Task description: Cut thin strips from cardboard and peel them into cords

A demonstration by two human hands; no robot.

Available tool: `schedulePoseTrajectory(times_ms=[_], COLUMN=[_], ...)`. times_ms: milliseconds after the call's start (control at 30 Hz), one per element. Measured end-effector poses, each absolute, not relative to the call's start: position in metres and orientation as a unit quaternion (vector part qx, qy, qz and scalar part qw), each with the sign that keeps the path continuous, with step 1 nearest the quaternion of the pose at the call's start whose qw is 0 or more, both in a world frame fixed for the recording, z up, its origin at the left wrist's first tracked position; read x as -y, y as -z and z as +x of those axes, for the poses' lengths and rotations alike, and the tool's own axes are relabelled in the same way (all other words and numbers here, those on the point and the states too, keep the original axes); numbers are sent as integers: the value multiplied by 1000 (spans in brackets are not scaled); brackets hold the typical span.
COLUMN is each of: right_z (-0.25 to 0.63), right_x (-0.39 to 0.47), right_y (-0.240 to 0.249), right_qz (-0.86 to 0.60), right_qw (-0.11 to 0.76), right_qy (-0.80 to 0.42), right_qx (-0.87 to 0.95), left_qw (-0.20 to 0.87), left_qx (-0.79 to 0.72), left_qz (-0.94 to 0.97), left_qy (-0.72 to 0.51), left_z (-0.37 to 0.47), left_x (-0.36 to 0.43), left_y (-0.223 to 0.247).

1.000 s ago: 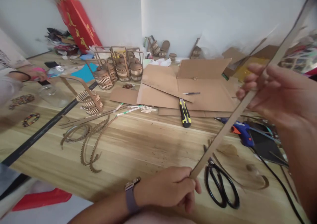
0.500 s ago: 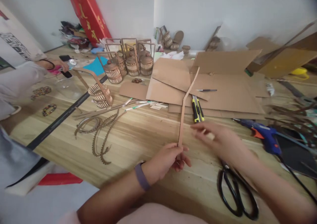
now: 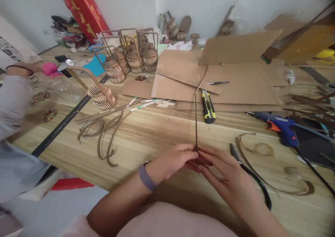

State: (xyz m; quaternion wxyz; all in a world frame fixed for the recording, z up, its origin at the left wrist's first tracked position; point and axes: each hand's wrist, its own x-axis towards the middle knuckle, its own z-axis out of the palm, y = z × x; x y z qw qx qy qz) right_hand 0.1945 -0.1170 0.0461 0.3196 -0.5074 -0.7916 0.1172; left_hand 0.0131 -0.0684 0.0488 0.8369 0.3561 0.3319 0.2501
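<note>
A long, narrow cardboard strip [image 3: 196,121] stands edge-on before me, its corrugated side showing and its far end bent. My left hand [image 3: 180,158] pinches the near end between thumb and fingers. From the other side my right hand [image 3: 222,163] closes its fingertips on that same end. The lowest bit of the strip is hidden among the fingers. Black-handled scissors [image 3: 258,181] lie beside and partly under my right hand. Past the hands lies a yellow-and-black utility knife [image 3: 208,108].
Cardboard sheets [image 3: 243,87] cover the back, with a pen [image 3: 218,82] on top. A blue glue gun [image 3: 282,127] lies right, near curled strips [image 3: 261,148]. Small lidded baskets [image 3: 136,60], an open basket [image 3: 102,95] and notched strips [image 3: 112,135] are left. Another person's sleeve [image 3: 14,97] is far left.
My right hand has come left from above the table and now grips the strip beside my left hand. The strip has turned from its flat face to its edge. The view has shifted slightly.
</note>
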Motion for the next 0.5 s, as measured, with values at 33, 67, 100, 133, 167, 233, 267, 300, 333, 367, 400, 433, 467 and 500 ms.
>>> schedulePoseTrajectory(times_ms=[33,67,100,133,167,233,267,300,333,367,400,433,467,500], right_z=[193,192,191,190,189,187,186,186,186,187,187,188,188,189], right_x=[119,120,122,123,124,126,127,128,129,129,130,131,131,131], right_y=[-45,-44,-43,-43,-43,-44,-44,-44,-44,-44,-43,-43,-42,-42], right_qz=[-509,-510,-511,-510,-509,-508,-505,-502,-499,-497,-498,-500,-506,-512], right_qw=[326,331,336,342,350,364,371,377,381,383,383,380,376,371], right_qy=[-103,-94,-88,-83,-78,-68,-61,-56,-52,-50,-50,-51,-54,-57], right_qx=[790,788,787,785,783,778,776,776,776,777,777,776,775,773], left_qw=[836,837,838,840,841,840,838,836,835,835,835,836,836,836], left_qx=[-333,-334,-334,-336,-340,-360,-371,-381,-387,-388,-387,-383,-377,-370], left_qz=[357,356,354,350,343,324,314,305,299,297,299,304,313,324], left_qy=[-250,-248,-246,-243,-243,-246,-249,-252,-253,-253,-252,-250,-247,-243], left_z=[13,13,14,14,14,15,16,16,17,17,17,17,17,17], left_x=[69,70,70,71,71,72,72,72,72,73,73,73,74,74], left_y=[-49,-49,-49,-49,-49,-50,-50,-51,-50,-50,-50,-49,-48,-47])
